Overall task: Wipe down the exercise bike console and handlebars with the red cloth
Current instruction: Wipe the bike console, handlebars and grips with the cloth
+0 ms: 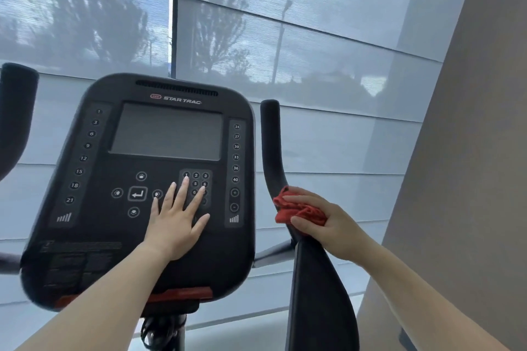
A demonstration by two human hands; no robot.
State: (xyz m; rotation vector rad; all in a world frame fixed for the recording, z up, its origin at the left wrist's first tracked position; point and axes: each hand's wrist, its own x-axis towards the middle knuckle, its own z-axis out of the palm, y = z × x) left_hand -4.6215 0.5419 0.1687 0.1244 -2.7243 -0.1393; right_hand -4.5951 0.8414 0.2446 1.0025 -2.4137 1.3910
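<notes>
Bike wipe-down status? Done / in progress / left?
Done: nothing provable; the console shows no wipe marks either way. In hand: the right hand grips the red cloth around the right handlebar at its bend, while the left hand rests flat on the console, without cloth. Left: the left handlebar, with no cloth near it, and possibly the console.

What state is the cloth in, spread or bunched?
Bunched: the cloth is crumpled in the right hand, pressed against the handlebar.

Red cloth (pixel 296 209), black console (pixel 137 236).
</notes>
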